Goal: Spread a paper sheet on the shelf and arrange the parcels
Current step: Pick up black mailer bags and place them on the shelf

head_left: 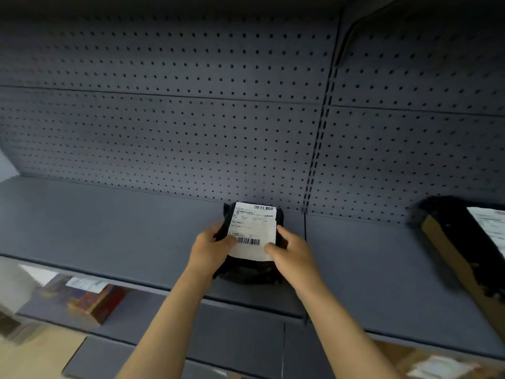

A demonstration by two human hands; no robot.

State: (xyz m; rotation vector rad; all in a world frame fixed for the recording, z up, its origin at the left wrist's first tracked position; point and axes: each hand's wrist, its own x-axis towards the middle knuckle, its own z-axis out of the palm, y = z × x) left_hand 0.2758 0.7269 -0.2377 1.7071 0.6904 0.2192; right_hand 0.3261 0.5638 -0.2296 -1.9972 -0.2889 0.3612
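Note:
A black plastic parcel [247, 273] with a white shipping label [252, 231] lies on the grey shelf [109, 228], close to the perforated back panel. My left hand [211, 248] grips its left side, thumb on the label's lower left corner. My right hand [291, 253] holds the right side, thumb pressing the label's lower right corner. A second black parcel [451, 236] with brown tape and a white label rests on the adjoining shelf at the far right. No paper sheet shows on the shelf.
The grey pegboard back panel [191, 132] rises behind the shelf, with a slotted upright [314, 165] dividing two bays. A lower shelf at the left carries a red and brown box [95, 299]. More blurred parcels sit at the bottom right [437, 365].

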